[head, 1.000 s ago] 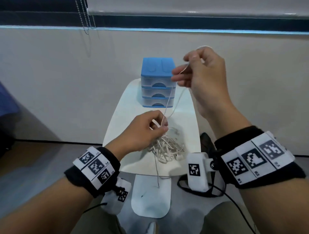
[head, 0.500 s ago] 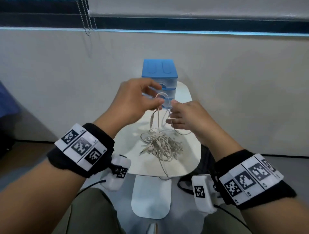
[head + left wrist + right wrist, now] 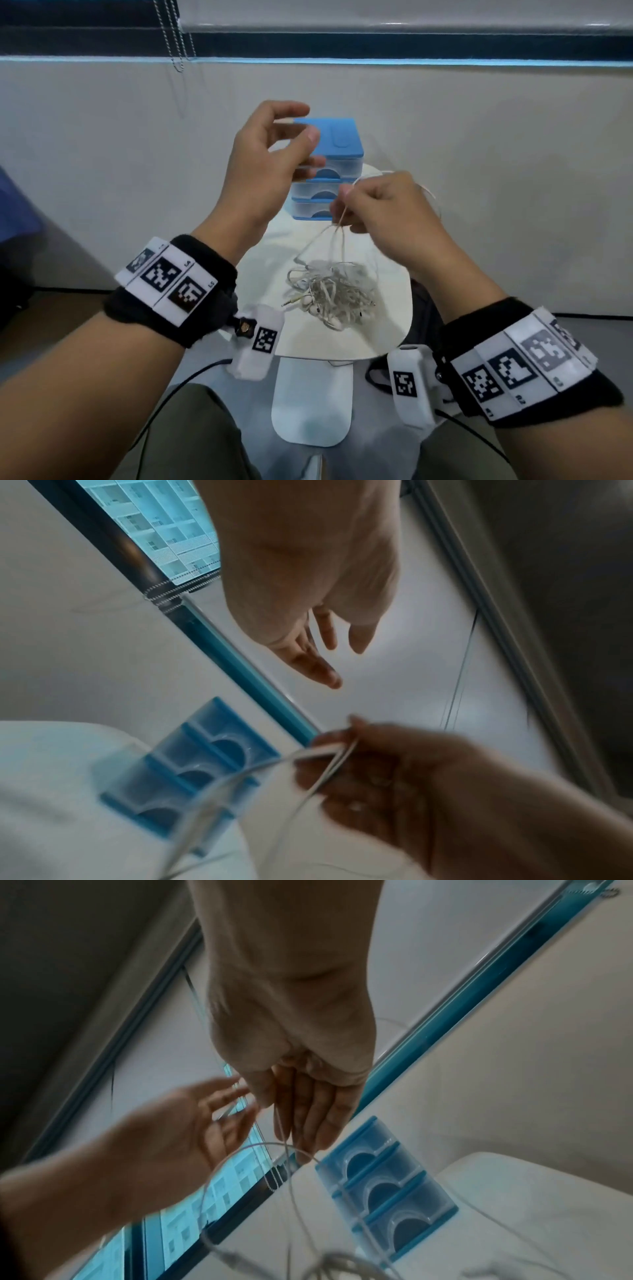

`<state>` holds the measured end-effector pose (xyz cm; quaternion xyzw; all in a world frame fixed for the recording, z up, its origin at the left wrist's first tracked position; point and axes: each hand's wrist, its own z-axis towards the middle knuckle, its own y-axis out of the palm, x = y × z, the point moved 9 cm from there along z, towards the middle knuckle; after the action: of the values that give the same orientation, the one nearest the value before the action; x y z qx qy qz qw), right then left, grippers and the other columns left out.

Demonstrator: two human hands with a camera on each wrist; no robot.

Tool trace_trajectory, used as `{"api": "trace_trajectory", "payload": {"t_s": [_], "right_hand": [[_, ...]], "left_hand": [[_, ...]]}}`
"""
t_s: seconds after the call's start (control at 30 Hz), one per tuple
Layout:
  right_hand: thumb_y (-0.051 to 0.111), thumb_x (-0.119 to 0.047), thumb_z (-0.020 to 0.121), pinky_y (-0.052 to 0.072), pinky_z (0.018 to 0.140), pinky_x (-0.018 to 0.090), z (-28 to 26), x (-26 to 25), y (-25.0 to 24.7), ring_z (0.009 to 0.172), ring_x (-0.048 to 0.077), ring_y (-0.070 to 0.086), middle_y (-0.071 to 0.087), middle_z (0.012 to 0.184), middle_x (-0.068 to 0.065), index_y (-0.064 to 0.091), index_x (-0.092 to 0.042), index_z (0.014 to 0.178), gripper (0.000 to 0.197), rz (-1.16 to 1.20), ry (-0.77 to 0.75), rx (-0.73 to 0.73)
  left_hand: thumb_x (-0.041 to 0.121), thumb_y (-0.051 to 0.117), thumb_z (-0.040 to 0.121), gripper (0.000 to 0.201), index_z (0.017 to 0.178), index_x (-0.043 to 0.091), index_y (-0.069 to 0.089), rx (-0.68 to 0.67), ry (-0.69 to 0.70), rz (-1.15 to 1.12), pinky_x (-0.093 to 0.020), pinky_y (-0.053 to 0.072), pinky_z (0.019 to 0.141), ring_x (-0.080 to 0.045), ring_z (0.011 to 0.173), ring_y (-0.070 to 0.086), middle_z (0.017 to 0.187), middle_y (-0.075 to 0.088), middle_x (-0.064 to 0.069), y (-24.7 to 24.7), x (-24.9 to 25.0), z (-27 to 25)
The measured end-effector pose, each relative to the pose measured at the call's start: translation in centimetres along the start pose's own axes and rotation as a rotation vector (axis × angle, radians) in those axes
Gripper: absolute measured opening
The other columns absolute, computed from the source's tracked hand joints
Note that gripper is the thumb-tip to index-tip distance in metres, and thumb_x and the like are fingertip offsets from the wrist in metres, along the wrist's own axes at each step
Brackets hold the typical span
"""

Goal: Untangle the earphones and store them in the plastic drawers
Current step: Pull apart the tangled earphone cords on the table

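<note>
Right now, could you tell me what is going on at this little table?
A person is untangling white earphones. The right hand pinches a few cords and lifts them above the tangled pile, most of which lies on the small white table. The left hand is raised beside it with loose fingers, holding nothing. The blue plastic drawers stand at the far end of the table, all three shut, so nothing is stored yet.

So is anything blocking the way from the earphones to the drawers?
Nothing lies between the earphones and the drawers on the table. But all three drawers are closed, most of the cord is one knot, and the right hand pinches only a few strands.
</note>
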<state>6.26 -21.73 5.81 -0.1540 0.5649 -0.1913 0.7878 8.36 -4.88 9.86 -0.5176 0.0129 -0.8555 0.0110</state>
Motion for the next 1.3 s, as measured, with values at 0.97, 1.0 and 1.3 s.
{"api": "trace_trajectory", "payload": {"t_s": [0.97,1.0,1.3], "right_hand": [[0.072,-0.033,0.093,0.038,0.112,0.037,-2.3,4.1,0.5,0.132,0.016,0.052,0.056,0.146,-0.006,0.05,-0.031,0.148,0.059,-0.488,-0.032,-0.341],[0.071,-0.035,0.094,0.038,0.113,0.04,-2.5,4.3,2.1,0.131,0.016,0.052,0.058,0.143,-0.008,0.051,-0.034,0.147,0.056,-0.529,-0.05,-0.422],[0.06,-0.031,0.101,0.053,0.077,0.039,-1.7,3.5,1.6,0.074,0.015,0.062,0.057,0.067,-0.009,0.075,-0.025,0.091,0.018,-0.516,-0.027,-0.36]], "left_hand": [[0.033,0.062,0.101,0.026,0.078,0.029,0.074,-0.593,-0.133,0.732,-0.038,0.053,0.074,-0.017,0.077,0.068,0.078,0.074,0.008,3.1,-8.9,-4.9],[0.033,0.062,0.101,0.026,0.078,0.029,0.073,-0.594,-0.129,0.735,-0.041,0.053,0.075,-0.019,0.077,0.067,0.078,0.074,0.007,3.0,-8.8,-4.9],[0.033,0.08,0.088,0.013,0.099,0.032,0.072,-0.697,-0.155,0.652,-0.022,0.051,0.083,-0.004,0.092,0.066,0.095,0.074,0.01,1.6,-8.6,-6.1]]}}
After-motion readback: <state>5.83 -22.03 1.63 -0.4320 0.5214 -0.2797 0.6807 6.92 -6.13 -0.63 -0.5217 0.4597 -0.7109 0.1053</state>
